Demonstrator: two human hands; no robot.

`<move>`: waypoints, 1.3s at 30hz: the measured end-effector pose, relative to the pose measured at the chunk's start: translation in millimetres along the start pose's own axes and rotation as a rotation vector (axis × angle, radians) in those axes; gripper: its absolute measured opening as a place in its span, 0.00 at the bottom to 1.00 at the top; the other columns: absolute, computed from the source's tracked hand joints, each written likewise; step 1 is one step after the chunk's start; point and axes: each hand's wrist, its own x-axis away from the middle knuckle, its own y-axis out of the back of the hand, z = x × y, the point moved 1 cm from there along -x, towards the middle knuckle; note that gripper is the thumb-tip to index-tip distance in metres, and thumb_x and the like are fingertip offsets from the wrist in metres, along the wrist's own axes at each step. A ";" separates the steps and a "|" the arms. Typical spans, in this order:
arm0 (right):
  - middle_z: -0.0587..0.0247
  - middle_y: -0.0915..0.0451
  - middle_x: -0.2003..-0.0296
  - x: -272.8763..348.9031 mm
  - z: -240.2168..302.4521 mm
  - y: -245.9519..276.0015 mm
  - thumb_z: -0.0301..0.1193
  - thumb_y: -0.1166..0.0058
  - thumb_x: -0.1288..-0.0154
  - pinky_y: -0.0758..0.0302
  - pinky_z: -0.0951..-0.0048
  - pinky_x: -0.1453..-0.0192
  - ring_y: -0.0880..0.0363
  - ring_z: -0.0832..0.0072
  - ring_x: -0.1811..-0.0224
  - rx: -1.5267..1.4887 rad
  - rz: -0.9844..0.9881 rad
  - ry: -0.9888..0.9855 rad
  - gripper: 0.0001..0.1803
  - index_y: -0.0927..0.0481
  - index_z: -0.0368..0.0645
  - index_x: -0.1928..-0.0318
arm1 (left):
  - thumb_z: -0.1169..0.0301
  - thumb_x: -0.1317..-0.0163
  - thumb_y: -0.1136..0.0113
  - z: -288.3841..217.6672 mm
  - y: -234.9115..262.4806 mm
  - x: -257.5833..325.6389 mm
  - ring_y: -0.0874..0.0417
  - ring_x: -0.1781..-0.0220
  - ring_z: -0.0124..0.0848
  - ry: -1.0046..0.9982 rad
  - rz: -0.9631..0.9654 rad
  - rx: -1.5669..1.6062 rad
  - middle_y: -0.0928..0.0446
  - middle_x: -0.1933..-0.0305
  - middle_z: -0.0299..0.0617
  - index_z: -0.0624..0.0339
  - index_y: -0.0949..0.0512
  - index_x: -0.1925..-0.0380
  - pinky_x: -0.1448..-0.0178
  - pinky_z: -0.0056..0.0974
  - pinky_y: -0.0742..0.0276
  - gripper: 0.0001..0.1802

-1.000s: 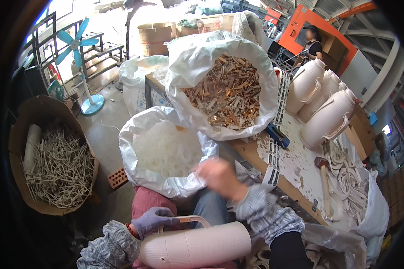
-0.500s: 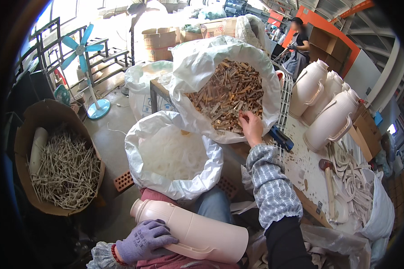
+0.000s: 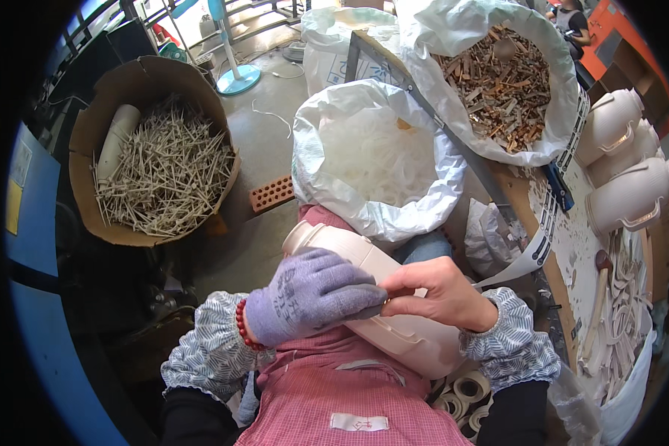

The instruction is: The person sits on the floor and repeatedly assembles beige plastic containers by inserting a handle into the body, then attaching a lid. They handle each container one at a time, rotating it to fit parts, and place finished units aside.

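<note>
A pale pink plastic thermos flask body (image 3: 353, 253) lies slantwise across my lap, its neck at the upper left. Over it, my left hand (image 3: 318, 293), in a purple knit glove, is closed, its fingers bent and pressed together. The bare right hand (image 3: 431, 296) meets the gloved fingertips above the flask's handle side. Its thumb and forefinger are pinched, and whatever lies between them is too small and hidden to name. Beyond the flask stands a white sack (image 3: 379, 160) of translucent whitish rings. Farther right, another sack (image 3: 498, 89) holds small brown metal-looking pieces.
A cardboard box (image 3: 85, 189) of thin pale sticks stands at the left. On the right-hand table (image 3: 565, 260) are more pink flasks (image 3: 628, 197), a hammer (image 3: 596, 312) and pale plastic straps (image 3: 624, 320). A perforated brick (image 3: 271, 193) lies on the floor. Another person (image 3: 572, 26) stands far right.
My right hand has left the sack of brown pieces and come down to the flask. My left hand has risen over the flask to meet it. The view has tilted downward.
</note>
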 end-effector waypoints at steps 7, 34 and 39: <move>0.58 0.19 0.67 12.4 -13.2 -18.3 0.26 0.38 0.39 0.23 0.71 0.62 0.19 0.66 0.65 0.205 -0.004 -0.044 0.08 0.17 0.38 0.60 | 0.64 0.53 0.25 7.1 -19.9 43.6 0.20 0.46 0.48 0.166 0.062 0.164 0.24 0.44 0.52 0.57 0.26 0.47 0.45 0.45 0.22 0.32; 0.46 0.18 0.64 78.9 -25.4 13.1 0.45 0.41 0.37 0.23 0.62 0.59 0.18 0.51 0.62 0.067 -0.363 -0.107 0.21 0.20 0.42 0.52 | 0.54 0.46 0.33 20.4 -8.3 22.7 0.22 0.47 0.39 0.543 -0.176 0.505 0.24 0.46 0.52 0.67 0.24 0.49 0.41 0.42 0.27 0.31; 0.48 0.17 0.65 102.4 -26.5 14.1 0.41 0.39 0.36 0.23 0.67 0.58 0.16 0.58 0.62 0.216 -0.435 -0.231 0.19 0.20 0.41 0.52 | 0.52 0.44 0.34 26.8 -30.0 8.3 0.23 0.47 0.37 0.446 -0.131 0.440 0.26 0.45 0.49 0.68 0.25 0.48 0.41 0.40 0.28 0.32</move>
